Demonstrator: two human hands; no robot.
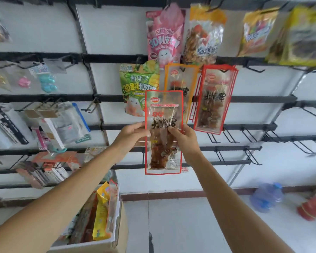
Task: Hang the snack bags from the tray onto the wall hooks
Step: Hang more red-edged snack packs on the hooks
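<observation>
Two bare forearms reaching up from the lower corners toward frame centre, left hand [132, 135] with fingers curled, pinching the left edge of a red-bordered clear plastic snack bag [163, 110], right hand [185, 141] pinching its right edge, both thumbs on its front

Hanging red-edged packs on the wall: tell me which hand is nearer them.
Right. The right hand is just below and left of the hanging red-edged packs; the left hand is farther left, across the held snack bag that both grip.

Bright, even, near-shadowless light; soft motion blur, wide-angle bending toward the edges.
</observation>
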